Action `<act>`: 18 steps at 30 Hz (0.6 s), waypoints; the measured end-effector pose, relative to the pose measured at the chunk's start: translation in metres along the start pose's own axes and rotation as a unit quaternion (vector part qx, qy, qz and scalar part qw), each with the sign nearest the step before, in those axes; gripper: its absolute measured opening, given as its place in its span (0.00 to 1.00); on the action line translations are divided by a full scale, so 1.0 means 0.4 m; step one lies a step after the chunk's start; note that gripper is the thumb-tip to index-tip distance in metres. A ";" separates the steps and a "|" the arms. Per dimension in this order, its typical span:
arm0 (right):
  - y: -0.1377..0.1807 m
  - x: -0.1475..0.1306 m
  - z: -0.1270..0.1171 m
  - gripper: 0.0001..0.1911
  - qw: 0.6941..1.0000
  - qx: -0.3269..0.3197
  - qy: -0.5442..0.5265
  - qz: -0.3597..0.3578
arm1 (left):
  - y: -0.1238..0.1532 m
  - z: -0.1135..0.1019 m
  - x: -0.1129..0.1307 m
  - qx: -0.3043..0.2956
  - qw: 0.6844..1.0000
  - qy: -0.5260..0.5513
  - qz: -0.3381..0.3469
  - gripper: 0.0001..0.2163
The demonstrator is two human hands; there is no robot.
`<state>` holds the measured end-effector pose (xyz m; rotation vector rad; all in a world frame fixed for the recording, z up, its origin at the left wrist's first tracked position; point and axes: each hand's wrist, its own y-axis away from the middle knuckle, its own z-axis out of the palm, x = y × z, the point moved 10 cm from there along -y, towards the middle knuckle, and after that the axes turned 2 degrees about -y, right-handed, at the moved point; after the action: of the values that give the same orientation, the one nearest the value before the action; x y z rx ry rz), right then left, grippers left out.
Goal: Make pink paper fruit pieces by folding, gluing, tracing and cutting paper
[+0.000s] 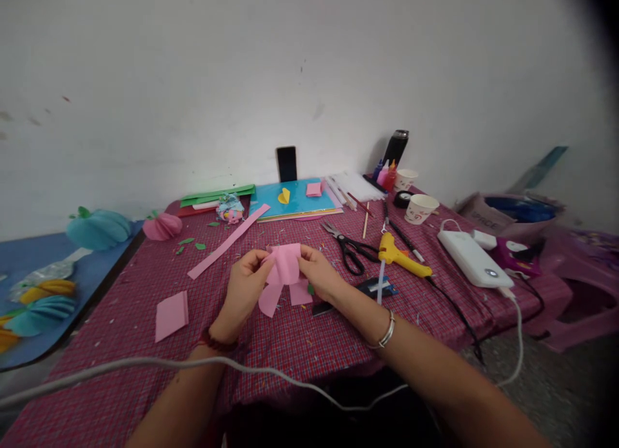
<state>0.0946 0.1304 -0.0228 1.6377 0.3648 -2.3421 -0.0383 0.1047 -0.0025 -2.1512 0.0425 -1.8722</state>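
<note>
A piece of pink paper (pixel 287 267) is held up between my two hands over the middle of the table. My left hand (pixel 247 282) pinches its left edge with thumb and fingers. On the opposite edge, my right hand (pixel 319 272) grips it the same way. Below it, further pink paper pieces (pixel 271 300) show; I cannot tell whether they lie on the cloth or hang from the held paper. A folded pink paper stack (pixel 171 316) rests to the left, and a long pink paper strip (pixel 227 243) lies beyond my left hand.
Black-handled scissors (pixel 351 247), a yellow glue gun (pixel 403 258) and a white power bank (pixel 474 258) lie to the right. Paper cups (pixel 421 209) stand behind them. Paper pumpkins (pixel 162 226) sit at left. A white cable (pixel 261 369) crosses in front of my forearms.
</note>
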 end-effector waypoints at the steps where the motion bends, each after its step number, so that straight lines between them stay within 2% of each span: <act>1: 0.000 -0.002 0.000 0.12 1.000 0.002 -0.005 0.001 | 0.000 0.001 0.001 -0.002 1.000 0.006 0.000 0.06; 7: 0.000 -0.008 -0.008 0.11 1.000 0.018 -0.014 -0.004 | 0.002 0.002 0.004 0.000 1.000 0.026 0.000 0.05; 18: -0.003 0.001 -0.018 0.07 1.000 0.022 0.011 -0.008 | 0.008 -0.004 0.016 0.010 1.000 0.002 0.008 0.07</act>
<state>0.1005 0.1341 -0.0254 1.6886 0.3341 -2.3614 -0.0385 0.0998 0.0033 -2.1272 0.0413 -1.8608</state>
